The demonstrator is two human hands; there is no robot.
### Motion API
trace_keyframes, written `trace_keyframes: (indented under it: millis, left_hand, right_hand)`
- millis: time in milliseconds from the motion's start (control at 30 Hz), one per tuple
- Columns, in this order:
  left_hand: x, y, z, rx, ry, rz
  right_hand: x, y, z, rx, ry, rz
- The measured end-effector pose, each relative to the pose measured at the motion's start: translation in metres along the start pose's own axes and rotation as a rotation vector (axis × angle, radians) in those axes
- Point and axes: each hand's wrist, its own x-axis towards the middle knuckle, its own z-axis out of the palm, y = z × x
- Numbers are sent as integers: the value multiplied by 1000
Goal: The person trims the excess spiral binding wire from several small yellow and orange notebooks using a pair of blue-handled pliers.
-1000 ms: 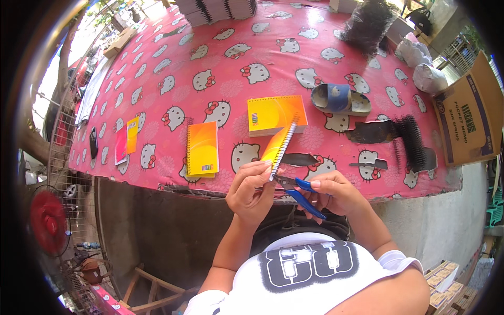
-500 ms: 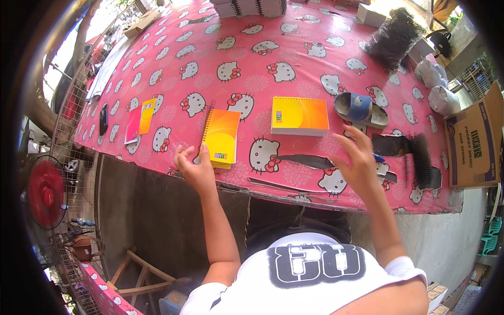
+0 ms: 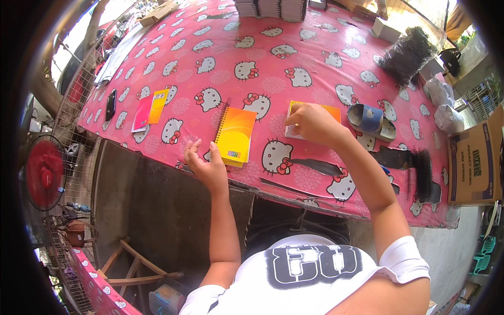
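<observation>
A yellow-orange spiral notebook (image 3: 236,137) lies on the table in front of me, its dark coil up the left side. My left hand (image 3: 206,167) is open at its lower left corner, fingers spread and the thumb by the coil edge. Farther right is a short stack of similar yellow-orange notebooks (image 3: 332,111). Over that stack my right hand (image 3: 315,124) bends its fingers closed at the left edge; what they hold, if anything, is hidden. To the left, a pink and a yellow booklet cover (image 3: 157,106) overlap.
Right of the stack sit a blue slipper (image 3: 367,118) and a pile of black coils (image 3: 421,173). A cardboard box (image 3: 475,157) stands at the right edge. A phone (image 3: 111,104) lies left; stacked books (image 3: 270,9) and bundled black coils (image 3: 407,55) are farther back.
My right hand has moved left and away from me, from the space before the slipper onto the notebook stack. My left hand stays by the single notebook. The whole view has shifted slightly.
</observation>
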Motion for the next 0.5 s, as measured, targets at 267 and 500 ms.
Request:
trace_keyframes:
  millis: [267,500]
  left_hand:
    - [-2,20,-19,-728,-22,-570]
    - [-12,107,-15,-1348,-830,-958]
  right_hand:
    - [1,1,-1,-24,44,-27]
    - [-30,-15,4,106,626,67]
